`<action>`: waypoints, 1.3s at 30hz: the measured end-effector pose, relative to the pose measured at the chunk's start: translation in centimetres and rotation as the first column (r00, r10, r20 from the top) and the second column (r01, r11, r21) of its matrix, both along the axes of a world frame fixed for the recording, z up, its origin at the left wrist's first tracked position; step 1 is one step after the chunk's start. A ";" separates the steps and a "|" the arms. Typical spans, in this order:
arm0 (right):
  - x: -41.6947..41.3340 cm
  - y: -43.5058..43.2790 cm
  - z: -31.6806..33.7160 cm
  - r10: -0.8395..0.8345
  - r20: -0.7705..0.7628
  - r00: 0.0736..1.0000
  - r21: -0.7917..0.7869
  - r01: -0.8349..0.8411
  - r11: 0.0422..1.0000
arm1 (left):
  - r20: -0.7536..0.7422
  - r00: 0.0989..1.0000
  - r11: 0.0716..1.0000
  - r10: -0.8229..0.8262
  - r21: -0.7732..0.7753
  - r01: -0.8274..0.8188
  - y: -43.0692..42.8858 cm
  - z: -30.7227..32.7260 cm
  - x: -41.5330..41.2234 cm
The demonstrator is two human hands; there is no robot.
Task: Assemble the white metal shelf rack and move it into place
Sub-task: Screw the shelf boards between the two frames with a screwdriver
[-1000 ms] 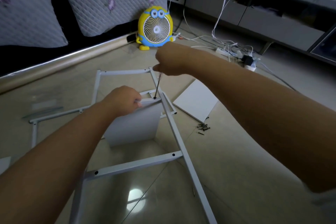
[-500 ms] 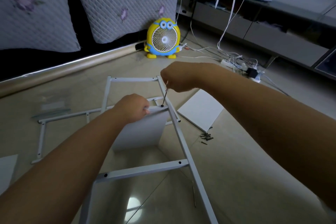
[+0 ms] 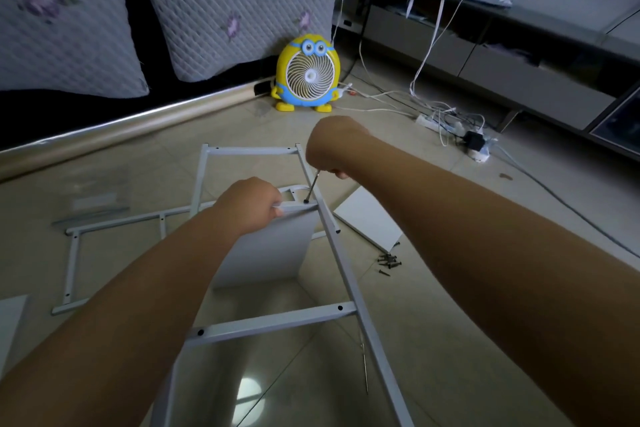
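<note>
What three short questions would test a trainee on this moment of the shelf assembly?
1. True or false: the right hand holds a screwdriver with its tip on a screw in the frame.
2. Choose one. The left hand: A) hangs free; B) grips the top edge of the white panel; C) holds a hammer.
3. Fill the gap: the loose screws lie on the floor, on the ____ side of the frame.
Key: 1 true; 2 B; 3 right.

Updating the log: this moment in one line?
left hand: holds panel | right hand: screwdriver on frame | screws: floor
</note>
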State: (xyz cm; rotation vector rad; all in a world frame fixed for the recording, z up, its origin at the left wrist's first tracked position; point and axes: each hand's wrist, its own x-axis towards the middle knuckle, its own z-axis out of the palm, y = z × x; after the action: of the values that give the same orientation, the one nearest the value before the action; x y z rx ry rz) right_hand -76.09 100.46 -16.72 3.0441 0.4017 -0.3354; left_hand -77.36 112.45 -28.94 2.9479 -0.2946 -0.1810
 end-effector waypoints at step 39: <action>0.0 -8.5 -4.0 -0.270 0.053 0.961 0.904 0.068 0.422 | 0.129 0.992 0.991 0.010 0.131 -0.027 -0.1 -0.9 -1.3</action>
State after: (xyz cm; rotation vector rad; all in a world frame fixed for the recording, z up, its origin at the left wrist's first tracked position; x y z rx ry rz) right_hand -76.08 91.95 -20.70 4.1561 0.3094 0.3331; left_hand -78.64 112.37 -29.79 3.0996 -0.2827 -0.0081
